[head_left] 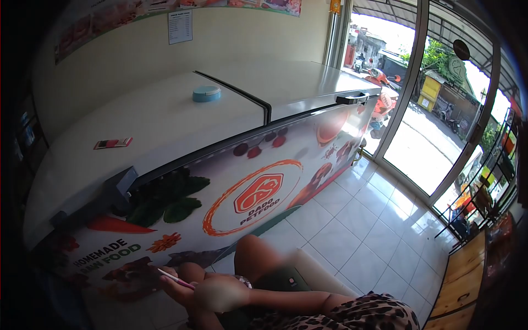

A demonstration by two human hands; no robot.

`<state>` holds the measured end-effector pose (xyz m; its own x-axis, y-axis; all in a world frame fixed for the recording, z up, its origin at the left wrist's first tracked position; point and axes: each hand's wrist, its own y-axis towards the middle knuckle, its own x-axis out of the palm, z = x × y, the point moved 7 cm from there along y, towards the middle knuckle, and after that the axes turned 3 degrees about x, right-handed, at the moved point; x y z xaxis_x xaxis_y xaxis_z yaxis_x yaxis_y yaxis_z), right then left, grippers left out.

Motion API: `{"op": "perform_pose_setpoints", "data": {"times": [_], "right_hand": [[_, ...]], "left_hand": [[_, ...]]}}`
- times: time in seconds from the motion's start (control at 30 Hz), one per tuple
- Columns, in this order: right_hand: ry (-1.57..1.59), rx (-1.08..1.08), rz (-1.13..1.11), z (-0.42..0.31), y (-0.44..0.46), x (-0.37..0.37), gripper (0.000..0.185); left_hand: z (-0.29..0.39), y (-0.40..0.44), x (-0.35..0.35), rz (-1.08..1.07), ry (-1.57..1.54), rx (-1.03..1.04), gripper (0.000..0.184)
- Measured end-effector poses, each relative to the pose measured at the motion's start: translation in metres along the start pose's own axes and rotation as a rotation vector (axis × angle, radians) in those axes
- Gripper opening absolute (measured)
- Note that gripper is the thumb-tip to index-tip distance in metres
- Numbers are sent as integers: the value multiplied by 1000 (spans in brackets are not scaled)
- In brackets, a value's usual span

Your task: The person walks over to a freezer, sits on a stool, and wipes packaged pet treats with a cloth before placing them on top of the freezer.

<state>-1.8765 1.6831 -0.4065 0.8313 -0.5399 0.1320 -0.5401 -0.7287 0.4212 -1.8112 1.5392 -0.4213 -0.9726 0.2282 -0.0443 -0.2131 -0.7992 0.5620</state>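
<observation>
At the bottom left of the head view, my left hand (177,290) is closed around a thin pink-and-white object (177,279), seen nearly edge-on; it may be a phone. My right hand (192,271) is close against it, its fingers partly hidden, so its grip cannot be made out. A pale blurred patch covers part of the hands and wrist. A light band (244,281) circles one wrist. The forearm (300,298) crosses over my lap, above leopard-print clothing (379,312) and a dark green item (289,279).
A long white chest freezer (148,110) with a printed front stands ahead. On its lid are a round light-blue container (207,94) and a small red-and-black packet (113,143). Glass doors (440,118) are at the right, beyond the tiled floor (352,220); a wooden cabinet (459,280) stands lower right.
</observation>
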Motion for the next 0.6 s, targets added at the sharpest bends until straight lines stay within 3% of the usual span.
{"op": "perform_pose_setpoints", "data": {"times": [0.07, 0.1, 0.17, 0.2, 0.23, 0.27, 0.33, 0.4, 0.47, 0.53, 0.57, 0.6], "right_hand": [[-3, -324, -450, -8, -19, 14, 40], [-4, -327, -450, -8, -22, 10, 40], [-324, -325, -39, -16, -20, -25, 35], [-212, -4, 145, -14, -12, -40, 33], [-214, -4, 142, -27, -2, -34, 33], [-65, -23, 238, -37, 10, -31, 35], [83, -47, 328, -44, 22, -21, 37], [-288, -183, 152, -55, 26, 6, 42], [-254, -221, 77, -58, 17, 18, 39], [-215, -251, -2, -49, 3, 18, 36], [-157, -236, -204, -31, -6, 19, 36], [-97, -220, -403, -22, -15, 23, 36]], "left_hand": [[23, 25, 9, -174, -937, -241, 34], [25, 26, 9, -176, -938, -238, 34], [43, 23, 18, -432, -789, -83, 37], [58, 11, 29, -523, -834, -111, 40], [75, -2, 33, -520, -836, -110, 40], [83, -19, 41, -565, -534, -264, 36], [80, -28, 42, -594, -231, -405, 33], [65, -15, 25, -299, -311, -444, 31], [52, -6, 7, 0, -388, -478, 32], [52, -3, -5, 290, -673, -440, 23], [40, 6, -16, 295, -668, -438, 23], [33, 27, -14, -10, -1024, -317, 20]]}}
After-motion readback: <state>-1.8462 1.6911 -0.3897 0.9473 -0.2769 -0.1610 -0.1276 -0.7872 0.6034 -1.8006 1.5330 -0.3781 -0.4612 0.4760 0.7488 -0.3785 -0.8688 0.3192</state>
